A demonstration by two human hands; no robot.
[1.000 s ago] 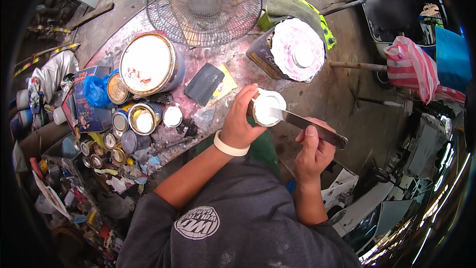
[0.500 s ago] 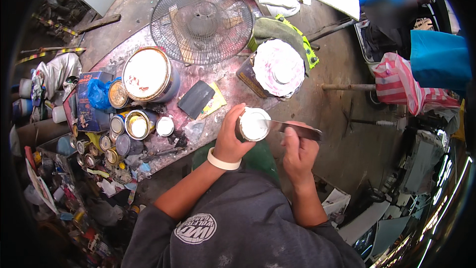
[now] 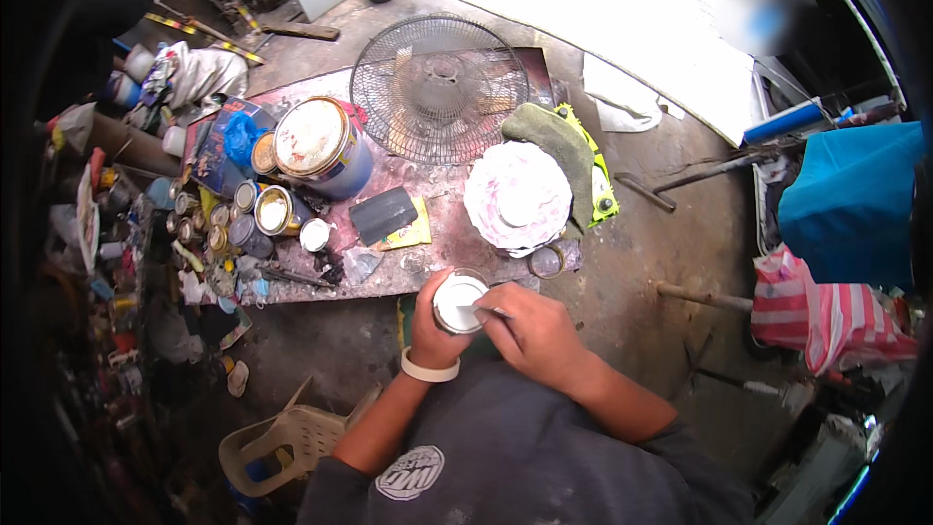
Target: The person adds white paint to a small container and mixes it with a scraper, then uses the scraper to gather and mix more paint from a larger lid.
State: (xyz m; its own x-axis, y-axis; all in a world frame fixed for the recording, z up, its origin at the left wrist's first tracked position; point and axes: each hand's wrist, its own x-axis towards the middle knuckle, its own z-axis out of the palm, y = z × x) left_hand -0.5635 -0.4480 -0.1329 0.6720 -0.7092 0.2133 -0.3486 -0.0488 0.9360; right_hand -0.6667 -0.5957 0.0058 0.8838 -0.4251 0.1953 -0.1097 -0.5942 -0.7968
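Observation:
In front of my chest, my left hand (image 3: 431, 329) is wrapped round a small round can (image 3: 461, 294) with a thick white substance in it. My right hand (image 3: 535, 329) grips a putty knife (image 3: 492, 312), and the tip of its blade reaches over the rim into the white. Most of the knife is hidden by my right fingers. A white-topped round container (image 3: 518, 196) with pink smears stands just beyond my hands on the paint-stained table (image 3: 428, 255). Farther left lie a black sanding pad (image 3: 383, 216) and a yellow sheet (image 3: 416, 231).
A fan guard (image 3: 437, 78) lies at the table's far side. A large paint can (image 3: 313, 136) stands among several smaller cans at the left. A plastic chair (image 3: 292, 442) stands at lower left; a striped bag (image 3: 821, 316) hangs at right. A white panel (image 3: 583, 10) spans the back.
My right hand has come left, close against the can, with the knife turned so less of its blade shows. My left hand still holds the can. The whole view has shifted.

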